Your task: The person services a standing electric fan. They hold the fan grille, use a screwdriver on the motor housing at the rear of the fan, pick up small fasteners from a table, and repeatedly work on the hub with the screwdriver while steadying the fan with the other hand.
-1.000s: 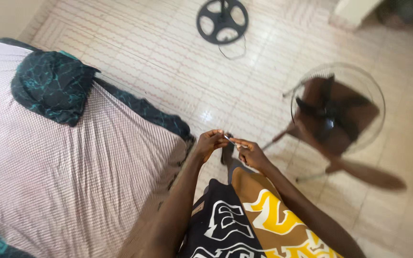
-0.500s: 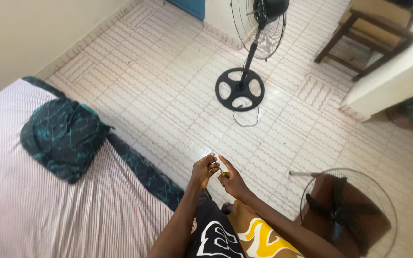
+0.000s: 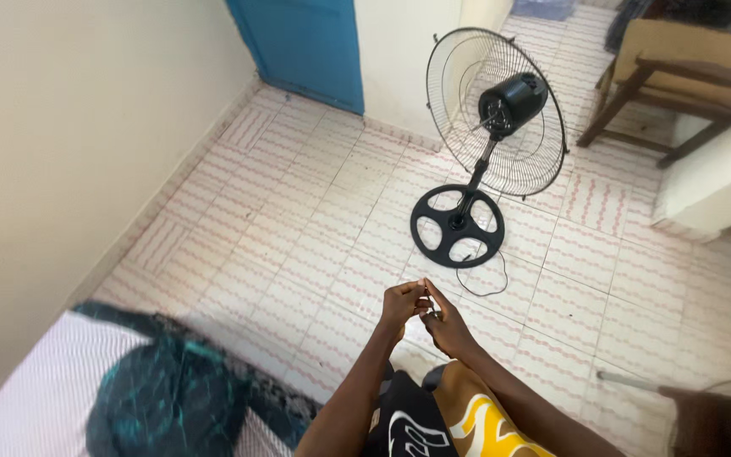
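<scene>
My left hand (image 3: 401, 306) and my right hand (image 3: 447, 328) meet in front of me, above the tiled floor, fingertips pressed together. Between them they pinch a small pale object (image 3: 434, 315), too tiny to tell what it is. My left fingers curl over it, and my right thumb and fingers hold it from below. Both forearms reach out over my lap, which is covered by black, yellow and brown patterned cloth (image 3: 454, 423).
A black pedestal fan (image 3: 509, 106) with a wire grille stands beyond my hands on its round base (image 3: 457, 227), cord trailing. A wooden chair (image 3: 678, 68) is at the top right, a blue door (image 3: 302, 42) at the top. A bed (image 3: 35, 406) with a dark teal pillow (image 3: 167, 398) lies at the lower left.
The view has tilted upward, showing the whole fan, door and chair. My hands stay joined on the small object and now sit lower in the frame.
</scene>
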Motion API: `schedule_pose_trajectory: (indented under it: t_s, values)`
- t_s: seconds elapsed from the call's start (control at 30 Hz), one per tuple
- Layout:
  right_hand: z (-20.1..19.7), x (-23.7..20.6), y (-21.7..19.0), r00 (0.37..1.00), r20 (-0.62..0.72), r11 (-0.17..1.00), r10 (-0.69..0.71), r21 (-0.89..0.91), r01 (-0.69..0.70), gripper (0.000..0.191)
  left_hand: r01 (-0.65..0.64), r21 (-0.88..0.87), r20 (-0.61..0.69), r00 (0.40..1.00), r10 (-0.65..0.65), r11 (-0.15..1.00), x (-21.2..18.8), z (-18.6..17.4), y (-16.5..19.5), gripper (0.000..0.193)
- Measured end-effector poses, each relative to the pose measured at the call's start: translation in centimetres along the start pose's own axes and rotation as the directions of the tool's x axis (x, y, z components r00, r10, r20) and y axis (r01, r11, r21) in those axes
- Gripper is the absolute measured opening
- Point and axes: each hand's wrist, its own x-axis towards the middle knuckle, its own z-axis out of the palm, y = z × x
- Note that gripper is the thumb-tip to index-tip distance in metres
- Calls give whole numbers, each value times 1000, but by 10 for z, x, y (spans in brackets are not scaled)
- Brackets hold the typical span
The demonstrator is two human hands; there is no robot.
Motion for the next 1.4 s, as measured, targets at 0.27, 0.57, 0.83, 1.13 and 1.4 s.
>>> schedule_pose_trajectory:
  t_s: [0.27, 0.57, 0.83, 1.13, 1.4]
  values:
    - [7, 119, -61, 928, -266, 964, 262, 25, -265, 78, 144, 71, 151, 977, -154, 987, 132, -7, 86, 29]
    - [-52, 257, -84, 883, -435, 973, 178, 211, -92, 69, 202, 187, 256, 935, -246, 961, 298, 42, 137, 28]
    - [-78, 334, -92, 810, -584, 990, -47, 78, 114, 64, 255, 338, 291, 887, -358, 906, 395, 59, 162, 34]
    - [-69, 400, -65, 689, -724, 965, -36, 153, 211, 64, 317, 394, 431, 765, -478, 863, 487, 40, 147, 33]
    - [-51, 441, -32, 575, -807, 949, 135, 272, 160, 77, 240, 494, 519, 689, -505, 836, 535, 20, 140, 34]
